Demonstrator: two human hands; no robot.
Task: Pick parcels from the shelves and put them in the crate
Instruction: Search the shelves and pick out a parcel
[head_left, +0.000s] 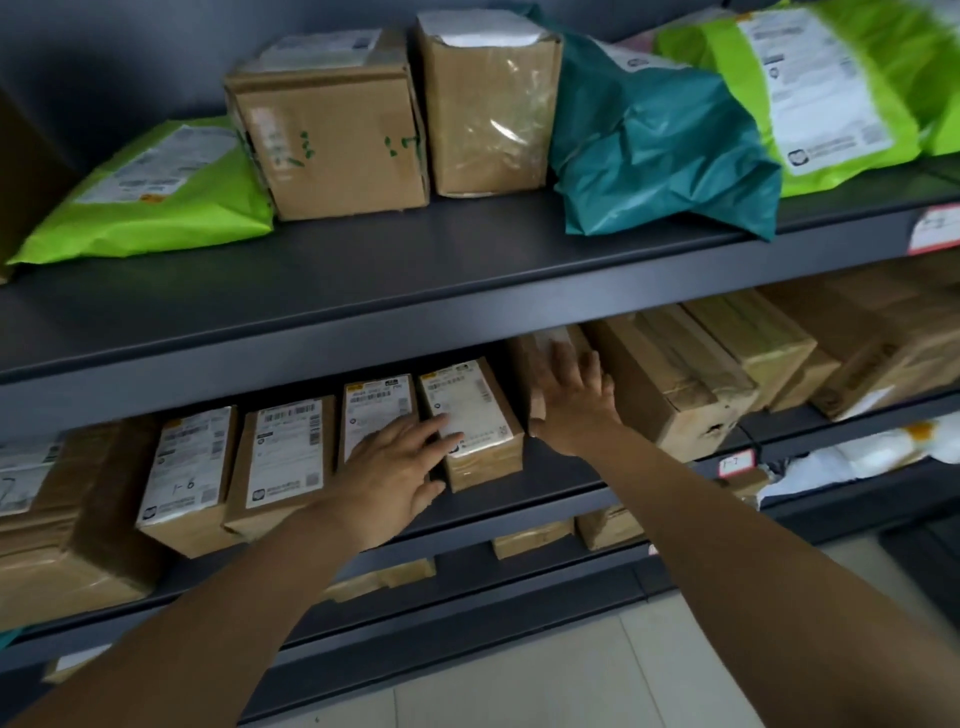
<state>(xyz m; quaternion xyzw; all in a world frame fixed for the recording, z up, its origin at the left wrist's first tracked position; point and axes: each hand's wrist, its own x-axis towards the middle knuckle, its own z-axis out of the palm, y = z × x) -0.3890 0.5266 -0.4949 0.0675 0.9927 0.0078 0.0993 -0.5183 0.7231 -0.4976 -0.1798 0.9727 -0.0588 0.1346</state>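
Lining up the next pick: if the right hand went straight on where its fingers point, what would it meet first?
A small brown box deep in the middle shelf; the right hand seems on or just above it, depth unclear.

A parcel depot: dark metal shelves (363, 291) hold labelled parcels (332, 124).

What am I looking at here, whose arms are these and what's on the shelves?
There is no machine: this is one picture from a camera worn on a person's head, looking down at their own bare arms. The left hand lies with straight fingers on a small labelled box on the middle shelf. The right hand rests spread on a brown box beside it. Neither grips anything. The upper shelf holds green bags, a teal bag and two cardboard boxes. No crate shows.
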